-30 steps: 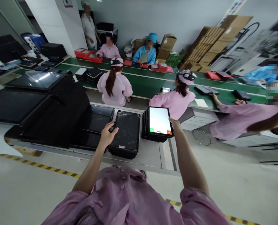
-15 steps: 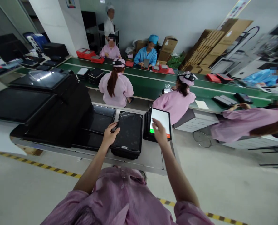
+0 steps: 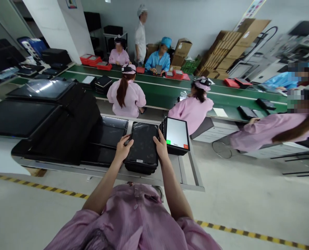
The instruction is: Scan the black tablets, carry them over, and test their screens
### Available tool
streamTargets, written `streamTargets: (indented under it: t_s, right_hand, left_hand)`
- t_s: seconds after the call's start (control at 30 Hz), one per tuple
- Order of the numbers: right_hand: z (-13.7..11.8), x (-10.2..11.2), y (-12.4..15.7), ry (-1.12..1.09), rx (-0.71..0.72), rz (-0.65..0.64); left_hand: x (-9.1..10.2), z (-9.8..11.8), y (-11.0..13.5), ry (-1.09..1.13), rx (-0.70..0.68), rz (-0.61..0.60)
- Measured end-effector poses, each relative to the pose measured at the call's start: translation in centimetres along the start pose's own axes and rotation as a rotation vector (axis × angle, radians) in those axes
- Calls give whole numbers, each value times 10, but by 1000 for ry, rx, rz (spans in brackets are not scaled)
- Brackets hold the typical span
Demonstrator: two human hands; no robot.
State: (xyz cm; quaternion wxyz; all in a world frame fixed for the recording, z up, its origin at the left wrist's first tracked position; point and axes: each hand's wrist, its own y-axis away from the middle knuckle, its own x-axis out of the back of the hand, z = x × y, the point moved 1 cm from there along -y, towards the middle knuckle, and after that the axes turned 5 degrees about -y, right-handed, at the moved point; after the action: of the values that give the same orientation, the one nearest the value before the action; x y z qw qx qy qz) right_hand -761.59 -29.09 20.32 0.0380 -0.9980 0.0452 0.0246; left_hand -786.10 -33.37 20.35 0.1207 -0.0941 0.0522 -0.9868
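Observation:
A stack of black tablets stands before me on the grey bench, and the top black tablet [image 3: 144, 142] has a shiny film-like surface and a small white label at its near edge. My left hand [image 3: 123, 148] grips this tablet's left side, thumb on the top face. Its right side is held by my right hand [image 3: 161, 143], thumb also on top and the other fingers along the far edge. Just right of it, a tablet with a lit white screen [image 3: 177, 133] lies on another stack, showing green and red patches at its lower corners.
Black trays or panels [image 3: 106, 135] lie left of the stack, beside large dark screens [image 3: 21, 116]. Beyond the grey bench [image 3: 170, 170] sit co-workers in pink [image 3: 127, 92] at a green conveyor [image 3: 159, 86]. Cardboard boxes [image 3: 222, 48] lean by the wall.
My right hand has moved left from the lit screen to the right side of the black tablet. The left hand stays at its place. A person in white at the back has walked right.

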Motion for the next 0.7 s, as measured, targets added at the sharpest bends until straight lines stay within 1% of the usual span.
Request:
streamTargets:
  t_s: [0.1, 0.2, 0.3, 0.37, 0.43, 0.53, 0.63, 0.7]
  right_hand:
    - [-2, -4, 4, -17, -2, 7]
    - [-4, -6, 17, 0, -4, 30]
    - [-5, -9, 45, -10, -15, 41]
    - [-6, -10, 68, -7, -13, 53]
    - [-6, -10, 90, 36, -5, 61]
    - [-5, -12, 113, 116, 17, 39]
    - [-4, -15, 121, 134, 55, 40]
    - [-3, -17, 122, 140, 85, 48]
  left_hand:
    - [1, -1, -2, -35, -14, -1]
    - [2, -2, -5, -53, -26, -5]
    - [2, -3, -5, -33, -10, 4]
    - [3, -3, 0, -6, 3, 5]
    - [4, -6, 12, 37, 6, -8]
    - [9, -14, 41, 76, 0, -39]
    - [15, -23, 69, -3, -63, -78]
    - [17, -26, 80, -70, -99, -99]
